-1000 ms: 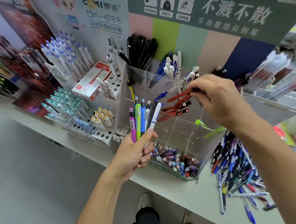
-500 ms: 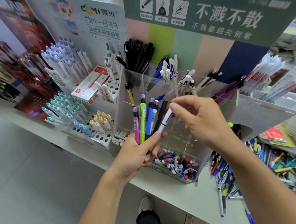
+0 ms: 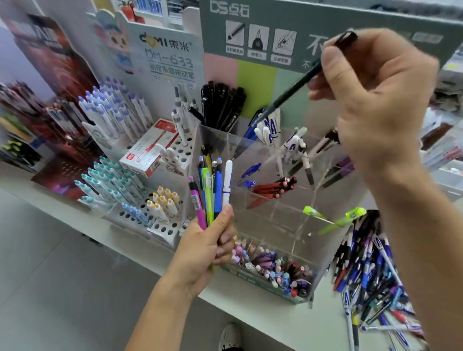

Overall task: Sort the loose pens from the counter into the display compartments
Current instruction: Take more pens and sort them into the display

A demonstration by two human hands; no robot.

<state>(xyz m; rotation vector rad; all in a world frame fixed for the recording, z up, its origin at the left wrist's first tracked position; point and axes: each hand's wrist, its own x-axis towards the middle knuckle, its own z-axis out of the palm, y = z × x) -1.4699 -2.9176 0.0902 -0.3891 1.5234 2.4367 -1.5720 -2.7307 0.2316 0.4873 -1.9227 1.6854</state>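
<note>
My left hand [image 3: 205, 248] grips a bunch of pens [image 3: 212, 193] upright: pink, green, blue and white ones, just left of the clear display box [image 3: 271, 208]. My right hand [image 3: 370, 105] is raised above the box and pinches a dark pen [image 3: 295, 88] that slants down to the left, its tip over the back compartments. The box's compartments hold red pens [image 3: 272, 189], white-and-blue pens [image 3: 271, 131], black pens [image 3: 225, 104] and green pens [image 3: 337, 217]. A heap of loose pens [image 3: 369, 275] lies on the counter to the right of the box.
White peg racks with teal and purple capped pens [image 3: 109, 173] stand to the left, with a red-and-white box [image 3: 149, 148] on them. A low tray of small capped pens [image 3: 272, 271] sits at the display's front. A green signboard [image 3: 324, 31] rises behind. The counter edge [image 3: 262, 315] runs diagonally.
My right hand has pulled a dark pen out of the bunch in my left hand and lifted it up and to the right, above the display. The left hand stayed put.
</note>
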